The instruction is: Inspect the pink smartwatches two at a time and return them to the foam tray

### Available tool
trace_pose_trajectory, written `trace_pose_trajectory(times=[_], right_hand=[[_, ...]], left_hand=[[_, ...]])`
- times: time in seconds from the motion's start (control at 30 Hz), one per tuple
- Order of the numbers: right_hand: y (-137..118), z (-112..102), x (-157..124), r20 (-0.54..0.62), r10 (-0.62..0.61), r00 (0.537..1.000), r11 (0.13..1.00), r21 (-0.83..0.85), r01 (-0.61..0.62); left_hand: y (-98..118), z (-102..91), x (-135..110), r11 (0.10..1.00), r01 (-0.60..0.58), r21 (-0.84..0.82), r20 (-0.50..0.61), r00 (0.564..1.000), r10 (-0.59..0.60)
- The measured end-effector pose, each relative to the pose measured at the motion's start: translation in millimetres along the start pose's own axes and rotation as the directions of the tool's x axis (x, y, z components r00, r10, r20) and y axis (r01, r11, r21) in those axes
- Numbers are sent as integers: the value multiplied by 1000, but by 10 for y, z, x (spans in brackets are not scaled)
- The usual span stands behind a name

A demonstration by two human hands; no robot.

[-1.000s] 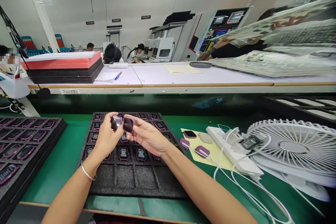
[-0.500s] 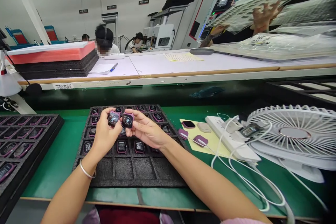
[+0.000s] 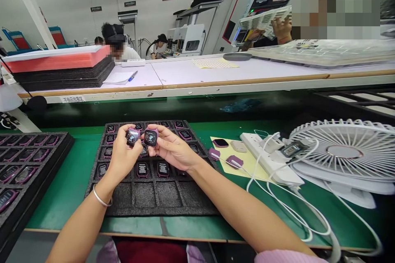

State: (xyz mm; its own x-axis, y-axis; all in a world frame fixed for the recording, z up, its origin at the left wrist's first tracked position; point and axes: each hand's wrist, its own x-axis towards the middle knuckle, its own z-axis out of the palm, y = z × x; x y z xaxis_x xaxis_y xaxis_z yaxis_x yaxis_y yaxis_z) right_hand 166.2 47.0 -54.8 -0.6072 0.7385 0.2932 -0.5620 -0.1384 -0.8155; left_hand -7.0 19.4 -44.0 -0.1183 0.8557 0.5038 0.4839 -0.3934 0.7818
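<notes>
My left hand point(image 3: 125, 154) is closed on a purple smartwatch body point(image 3: 132, 137), its lit screen facing up. In my right hand point(image 3: 173, 148) is a second purple smartwatch point(image 3: 151, 137), pinched by its edges and also lit. The two watches are side by side, nearly touching, above a black foam tray point(image 3: 145, 197). Several more watches, such as one with lines of white text point(image 3: 142, 169), lie in the tray's pockets. Bare pockets show in its nearest row. My hands hide some of the middle pockets.
To the left lies another foam tray point(image 3: 40, 168) of watches. On the right are a yellow sheet point(image 3: 226, 165) with small watch parts, a white power strip point(image 3: 268, 162) with cables, and a white fan point(image 3: 342, 152). A shelf point(image 3: 185, 74) spans the back; co-workers are beyond it.
Both watches stay in my hands, almost unmoved. Behind the shelf at right, a co-worker's hands and the clear plastic tray they hold have shifted and tilted differently. The view has shifted slightly.
</notes>
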Motion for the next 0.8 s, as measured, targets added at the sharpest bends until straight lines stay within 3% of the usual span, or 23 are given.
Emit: trace_pose_trajectory(times=[0.8], right_hand=[[-17, 10, -8, 19, -4, 1000, 1000, -5, 4]], left_hand=[[18, 14, -13, 999, 16, -44, 34, 999, -15]])
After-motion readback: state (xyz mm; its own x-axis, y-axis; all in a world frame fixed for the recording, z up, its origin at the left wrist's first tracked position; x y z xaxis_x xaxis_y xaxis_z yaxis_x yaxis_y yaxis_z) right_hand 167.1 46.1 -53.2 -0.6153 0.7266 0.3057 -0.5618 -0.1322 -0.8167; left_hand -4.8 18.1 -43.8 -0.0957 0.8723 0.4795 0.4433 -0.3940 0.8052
